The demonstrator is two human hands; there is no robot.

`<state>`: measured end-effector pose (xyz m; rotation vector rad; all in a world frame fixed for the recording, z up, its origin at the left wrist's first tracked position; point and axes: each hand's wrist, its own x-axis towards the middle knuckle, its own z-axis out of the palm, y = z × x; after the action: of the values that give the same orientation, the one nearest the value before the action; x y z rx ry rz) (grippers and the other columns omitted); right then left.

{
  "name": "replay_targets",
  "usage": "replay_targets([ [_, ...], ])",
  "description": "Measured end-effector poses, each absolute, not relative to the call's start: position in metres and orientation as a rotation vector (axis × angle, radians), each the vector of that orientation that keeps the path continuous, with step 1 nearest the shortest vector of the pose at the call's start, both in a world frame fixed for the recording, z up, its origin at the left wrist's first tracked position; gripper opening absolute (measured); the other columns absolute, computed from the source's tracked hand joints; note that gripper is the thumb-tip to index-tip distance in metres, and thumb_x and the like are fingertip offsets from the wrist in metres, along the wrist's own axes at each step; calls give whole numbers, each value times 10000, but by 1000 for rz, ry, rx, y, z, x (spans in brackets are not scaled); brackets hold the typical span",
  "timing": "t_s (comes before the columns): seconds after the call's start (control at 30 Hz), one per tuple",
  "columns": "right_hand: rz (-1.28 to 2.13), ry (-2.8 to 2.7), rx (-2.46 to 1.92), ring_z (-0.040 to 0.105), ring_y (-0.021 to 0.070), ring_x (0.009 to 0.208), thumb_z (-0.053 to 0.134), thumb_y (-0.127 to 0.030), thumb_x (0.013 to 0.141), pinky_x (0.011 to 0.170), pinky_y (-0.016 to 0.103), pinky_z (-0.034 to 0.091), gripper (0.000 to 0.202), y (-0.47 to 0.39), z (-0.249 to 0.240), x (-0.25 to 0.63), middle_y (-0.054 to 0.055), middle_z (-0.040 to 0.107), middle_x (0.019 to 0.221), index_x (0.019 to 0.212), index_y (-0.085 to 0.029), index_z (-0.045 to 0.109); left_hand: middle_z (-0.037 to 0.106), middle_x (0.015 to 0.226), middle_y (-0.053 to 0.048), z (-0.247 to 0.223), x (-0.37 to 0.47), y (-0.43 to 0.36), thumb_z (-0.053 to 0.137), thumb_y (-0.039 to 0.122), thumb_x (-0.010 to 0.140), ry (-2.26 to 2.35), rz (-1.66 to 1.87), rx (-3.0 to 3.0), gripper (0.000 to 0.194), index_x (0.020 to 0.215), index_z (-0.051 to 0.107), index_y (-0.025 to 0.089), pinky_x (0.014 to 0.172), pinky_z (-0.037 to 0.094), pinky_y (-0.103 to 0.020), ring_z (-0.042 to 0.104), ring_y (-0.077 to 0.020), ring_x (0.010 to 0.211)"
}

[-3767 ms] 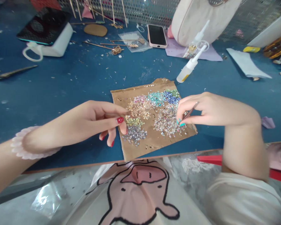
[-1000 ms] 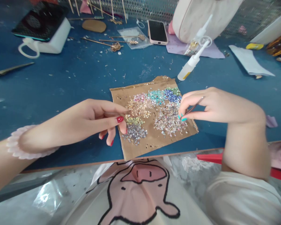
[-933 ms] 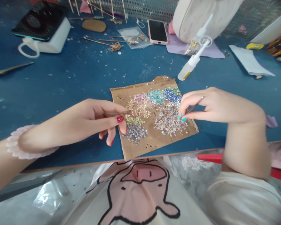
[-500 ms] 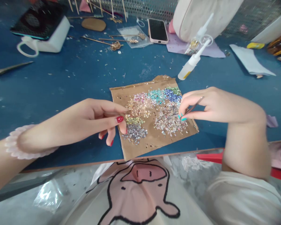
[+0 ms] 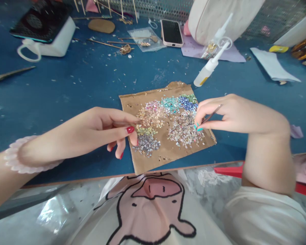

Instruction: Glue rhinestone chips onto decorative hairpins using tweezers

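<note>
My left hand pinches a thin gold wire ornament between thumb and index finger, over the left part of a cardboard sheet. Against the stones behind it, its outline is hard to make out. My right hand grips metal tweezers at the sheet's right side, their tips hidden by the fingers. Small rhinestones lie sorted by colour on the cardboard: a mixed pale pile by my right fingertips, grey ones below my left, then turquoise and blue ones along the far side.
Beyond the cardboard lies a white glue bottle with a long nozzle. A phone, a clear plastic bag and a gold hairpin are farther back. At left stand a white box-like device and pointed scissors-like metal.
Both hands hold almost the same place and grip. The view has shifted very slightly; nothing was picked up or let go.
</note>
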<state>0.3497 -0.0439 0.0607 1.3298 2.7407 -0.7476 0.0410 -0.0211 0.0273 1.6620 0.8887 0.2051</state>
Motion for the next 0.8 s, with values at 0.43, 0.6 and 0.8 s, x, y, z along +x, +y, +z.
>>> replay_targets([
  [0.43, -776, 2733, 1343, 605, 142, 767, 519, -395, 850, 696, 276, 417, 177, -44, 60, 349, -21, 653, 902, 827, -254, 624, 693, 761, 62, 30, 42, -22, 479, 359, 820, 875, 176, 1705, 395, 1202, 573, 324, 405, 445, -228, 526, -112, 453],
  [0.6, -790, 2730, 1338, 605, 147, 759, 521, -399, 847, 689, 278, 414, 187, -44, 61, 350, -13, 656, 895, 824, -251, 633, 684, 738, 44, 30, 42, -22, 501, 346, 814, 895, 188, 1668, 299, 1071, 640, 282, 409, 446, -209, 534, -95, 445],
  [0.8, -787, 2718, 1329, 602, 150, 767, 506, -415, 856, 686, 279, 423, 199, -45, 61, 350, -9, 653, 906, 839, -256, 625, 677, 726, 32, 30, 42, -23, 517, 324, 806, 885, 215, 1654, 264, 1030, 655, 293, 394, 437, -225, 538, -105, 434],
])
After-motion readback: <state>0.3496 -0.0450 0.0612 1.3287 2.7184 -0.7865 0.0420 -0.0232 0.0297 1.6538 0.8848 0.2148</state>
